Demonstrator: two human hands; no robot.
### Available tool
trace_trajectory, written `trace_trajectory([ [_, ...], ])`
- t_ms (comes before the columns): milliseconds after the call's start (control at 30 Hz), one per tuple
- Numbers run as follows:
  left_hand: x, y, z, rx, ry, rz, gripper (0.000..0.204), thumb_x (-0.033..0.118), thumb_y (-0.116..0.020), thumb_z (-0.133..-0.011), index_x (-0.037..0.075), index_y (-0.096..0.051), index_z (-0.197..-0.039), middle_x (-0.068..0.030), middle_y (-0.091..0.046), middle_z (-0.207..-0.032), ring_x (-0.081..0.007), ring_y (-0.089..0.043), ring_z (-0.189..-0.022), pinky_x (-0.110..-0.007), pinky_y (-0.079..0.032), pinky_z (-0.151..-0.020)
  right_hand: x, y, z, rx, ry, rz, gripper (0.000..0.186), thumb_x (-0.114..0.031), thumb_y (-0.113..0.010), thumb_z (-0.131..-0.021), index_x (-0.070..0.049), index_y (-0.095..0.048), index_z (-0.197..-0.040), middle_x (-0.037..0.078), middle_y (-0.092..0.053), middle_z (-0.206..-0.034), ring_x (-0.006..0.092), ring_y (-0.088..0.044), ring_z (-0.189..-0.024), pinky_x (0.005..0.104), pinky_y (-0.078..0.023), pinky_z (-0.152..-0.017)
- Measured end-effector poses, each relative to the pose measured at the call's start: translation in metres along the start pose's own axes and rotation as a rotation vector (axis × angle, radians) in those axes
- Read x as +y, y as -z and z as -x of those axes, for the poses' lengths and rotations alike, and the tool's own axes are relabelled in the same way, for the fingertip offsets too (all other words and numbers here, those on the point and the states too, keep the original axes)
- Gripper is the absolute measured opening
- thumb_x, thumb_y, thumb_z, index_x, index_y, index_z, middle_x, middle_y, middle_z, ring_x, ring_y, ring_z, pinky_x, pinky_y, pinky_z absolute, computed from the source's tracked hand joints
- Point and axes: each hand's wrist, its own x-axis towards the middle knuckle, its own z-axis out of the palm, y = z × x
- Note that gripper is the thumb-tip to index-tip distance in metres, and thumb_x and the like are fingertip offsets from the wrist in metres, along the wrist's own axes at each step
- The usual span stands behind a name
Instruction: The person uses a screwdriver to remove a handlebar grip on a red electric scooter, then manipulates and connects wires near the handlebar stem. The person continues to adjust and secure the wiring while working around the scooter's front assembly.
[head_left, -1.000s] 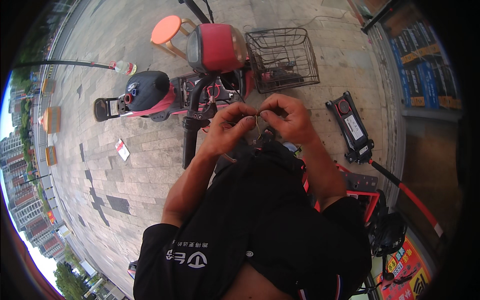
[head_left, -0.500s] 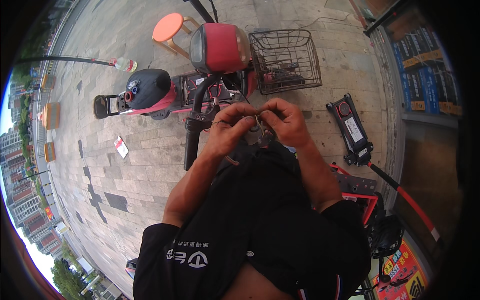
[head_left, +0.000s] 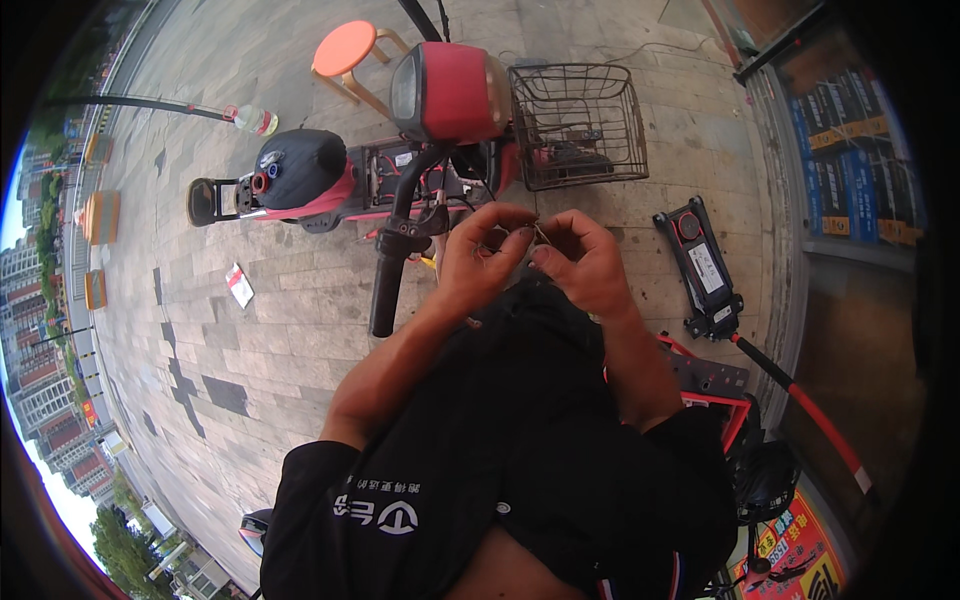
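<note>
Close together in front of my body, both hands pinch thin wires (head_left: 541, 236) between thumb and fingertips. My left hand (head_left: 484, 258) is closed on them, with part of a strand showing by its fingers. Facing it, my right hand (head_left: 590, 262) is closed too, its thumb and index finger at the wire ends. How the strands meet is too small to make out. Just left of my left hand is the black handlebar grip (head_left: 386, 290) of a red electric scooter (head_left: 462, 92), whose body lies open with wiring showing.
A wire basket (head_left: 580, 125) is fixed beside the scooter's red front cover. Behind stands an orange-topped stool (head_left: 344, 48). On the right, a black floor jack (head_left: 705, 265) with a red handle lies near a glass-fronted shelf of boxes (head_left: 850, 150). A plastic bottle (head_left: 256, 120) is at far left.
Both hands have shifted slightly right and nearer my body, still pinching the wires. My left hand has turned, showing more of its fingers. The view has moved a little.
</note>
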Motion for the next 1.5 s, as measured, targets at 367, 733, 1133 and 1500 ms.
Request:
trace_trajectory([
  [367,-0.003,-0.004,0.007,-0.186,-0.153,0.483,0.037,0.014,-0.061,-0.088,0.001,-0.05,-0.121,-0.007,-0.058,-0.107,-0.0063,-0.047,-0.076,-0.021,-0.045,-0.066,0.031,0.015,0.007,0.218,-0.06,-0.199,0.014,-0.011,-0.056,-0.094,-0.001,-0.062,-0.101,0.005,-0.065,-0.088,0.0094,-0.06,-0.073,0.0229,-0.049,-0.063],
  [733,-0.008,0.003,0.002,-0.015,0.226,0.42,0.029,0.026,-0.045,-0.099,0.002,-0.061,-0.104,-0.0037,-0.061,-0.077,-0.0071,-0.049,-0.064,-0.021,-0.04,-0.058,0.035,0.015,0.01,0.187,0.135,-0.15,0.015,-0.01,-0.051,-0.095,0.0,-0.058,-0.103,0.013,-0.065,-0.101,0.0134,-0.063,-0.077,0.025,-0.052,-0.064],
  [1133,-0.024,0.001,0.005,0.003,0.315,0.395,0.025,0.018,-0.055,-0.094,-0.001,-0.061,-0.11,-0.0036,-0.062,-0.078,-0.0075,-0.054,-0.066,-0.022,-0.045,-0.061,0.042,-0.002,0.008,0.152,0.057,-0.181,0.008,-0.003,-0.058,-0.089,-0.001,-0.056,-0.097,0.012,-0.066,-0.095,0.0145,-0.065,-0.075,0.0271,-0.056,-0.064],
  [1500,-0.026,-0.007,0.008,0.076,0.344,0.425,0.024,0.016,-0.051,-0.096,-0.002,-0.058,-0.111,-0.0069,-0.063,-0.094,-0.0126,-0.062,-0.083,-0.026,-0.053,-0.07,0.049,-0.01,0.01,0.188,0.046,-0.18,0.016,0.0,-0.06,-0.088,0.0,-0.058,-0.104,0.008,-0.066,-0.093,0.0126,-0.064,-0.078,0.025,-0.054,-0.069],
])
